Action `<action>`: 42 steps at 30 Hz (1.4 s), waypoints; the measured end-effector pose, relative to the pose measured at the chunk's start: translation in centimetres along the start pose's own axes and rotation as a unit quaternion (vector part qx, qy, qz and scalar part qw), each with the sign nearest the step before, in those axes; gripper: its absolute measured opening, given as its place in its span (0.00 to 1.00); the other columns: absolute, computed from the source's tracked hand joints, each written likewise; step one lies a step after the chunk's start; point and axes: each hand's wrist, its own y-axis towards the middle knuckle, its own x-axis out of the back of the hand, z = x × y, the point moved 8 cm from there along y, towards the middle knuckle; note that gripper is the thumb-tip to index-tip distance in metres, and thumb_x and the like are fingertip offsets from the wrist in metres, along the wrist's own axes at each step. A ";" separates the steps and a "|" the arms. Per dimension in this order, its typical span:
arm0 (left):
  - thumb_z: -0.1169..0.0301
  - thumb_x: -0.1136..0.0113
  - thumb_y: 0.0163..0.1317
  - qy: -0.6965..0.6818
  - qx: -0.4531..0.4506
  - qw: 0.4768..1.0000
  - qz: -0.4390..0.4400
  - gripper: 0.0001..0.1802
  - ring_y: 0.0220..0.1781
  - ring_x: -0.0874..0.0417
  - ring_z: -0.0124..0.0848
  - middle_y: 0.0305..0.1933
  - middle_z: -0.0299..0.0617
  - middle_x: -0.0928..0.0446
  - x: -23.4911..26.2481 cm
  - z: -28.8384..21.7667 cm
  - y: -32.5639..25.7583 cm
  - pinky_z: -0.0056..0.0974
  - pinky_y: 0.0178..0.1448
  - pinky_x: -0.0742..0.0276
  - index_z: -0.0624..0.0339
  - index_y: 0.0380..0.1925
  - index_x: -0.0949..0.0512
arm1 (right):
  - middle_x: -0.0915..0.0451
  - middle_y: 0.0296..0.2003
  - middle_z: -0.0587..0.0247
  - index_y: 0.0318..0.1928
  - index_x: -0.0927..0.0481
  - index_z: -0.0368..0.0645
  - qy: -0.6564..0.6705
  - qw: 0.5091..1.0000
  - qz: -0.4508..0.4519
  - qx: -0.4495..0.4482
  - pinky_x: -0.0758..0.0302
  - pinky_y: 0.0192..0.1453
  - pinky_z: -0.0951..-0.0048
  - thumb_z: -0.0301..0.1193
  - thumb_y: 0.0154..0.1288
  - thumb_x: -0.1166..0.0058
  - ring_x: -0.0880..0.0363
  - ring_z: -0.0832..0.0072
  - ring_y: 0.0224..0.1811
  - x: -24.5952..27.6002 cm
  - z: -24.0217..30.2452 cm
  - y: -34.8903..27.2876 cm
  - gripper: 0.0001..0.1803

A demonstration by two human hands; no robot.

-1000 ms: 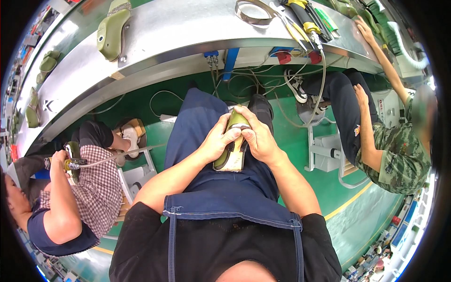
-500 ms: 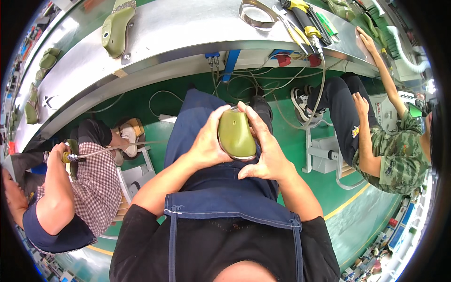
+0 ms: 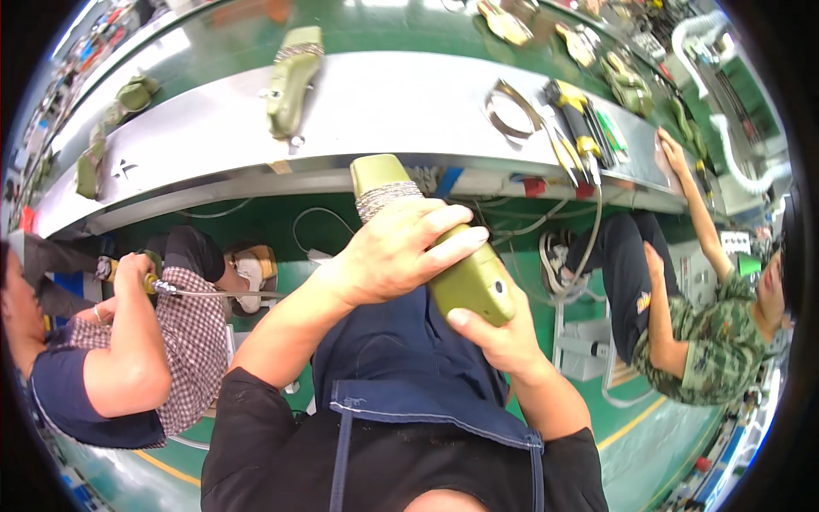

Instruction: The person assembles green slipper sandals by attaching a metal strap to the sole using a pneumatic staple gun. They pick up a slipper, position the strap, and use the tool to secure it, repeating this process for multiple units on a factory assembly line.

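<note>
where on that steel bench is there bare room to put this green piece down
The grey steel bench is bare between the olive-green shoe piece lying on it and the metal ring, and also left of that piece toward the smaller green pieces. The right end is crowded with yellow-handled tools. Both hands, left and right, hold the olive-green piece.

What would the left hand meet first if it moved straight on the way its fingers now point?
The left hand grips the olive-green shoe, fingers pointing right. That way probably leads first to the hanging cables under the metal workbench, though depth is unclear.
</note>
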 end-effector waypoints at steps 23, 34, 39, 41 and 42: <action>0.67 0.28 0.63 0.002 0.498 0.832 -0.244 0.35 0.58 0.16 0.42 0.58 0.54 0.17 8.3 27.5 -11.1 0.42 0.65 0.23 0.67 0.69 0.27 | 0.22 0.64 0.34 0.77 0.38 0.31 -0.279 0.913 -0.208 0.214 0.28 0.73 0.58 0.33 0.69 0.35 0.21 0.47 0.67 7.4 0.1 28.8 0.42; 0.72 0.35 0.65 -0.058 0.545 0.807 -0.220 0.30 0.52 0.13 0.47 0.52 0.59 0.15 4.4 20.1 -7.1 0.45 0.61 0.20 0.72 0.66 0.25 | 0.22 0.58 0.53 0.64 0.20 0.44 -0.625 0.677 -0.281 0.269 0.35 0.73 0.47 0.27 0.63 0.32 0.25 0.55 0.64 11.2 2.3 19.4 0.28; 0.67 0.32 0.65 -0.025 0.551 0.819 -0.159 0.39 0.64 0.17 0.60 0.63 0.68 0.21 0.2 16.2 -4.8 0.50 0.69 0.24 0.74 0.73 0.34 | 0.16 0.45 0.59 0.57 0.18 0.47 -0.545 0.761 -0.276 0.217 0.35 0.73 0.43 0.24 0.66 0.38 0.20 0.56 0.54 14.8 1.7 20.6 0.19; 0.66 0.33 0.65 -0.033 0.562 0.817 -0.122 0.43 0.69 0.22 0.62 0.70 0.70 0.28 -0.6 15.2 -3.8 0.51 0.73 0.28 0.75 0.75 0.39 | 0.15 0.44 0.57 0.57 0.20 0.42 -0.432 0.813 -0.306 0.243 0.28 0.68 0.56 0.20 0.69 0.41 0.18 0.59 0.49 15.0 2.8 19.8 0.17; 0.66 0.33 0.65 -0.029 0.554 0.825 -0.111 0.43 0.71 0.24 0.62 0.71 0.70 0.29 -0.8 15.2 -3.5 0.51 0.75 0.29 0.75 0.75 0.40 | 0.16 0.45 0.58 0.58 0.21 0.40 -0.343 0.849 -0.308 0.260 0.26 0.64 0.61 0.20 0.71 0.43 0.18 0.63 0.48 15.3 3.4 19.4 0.16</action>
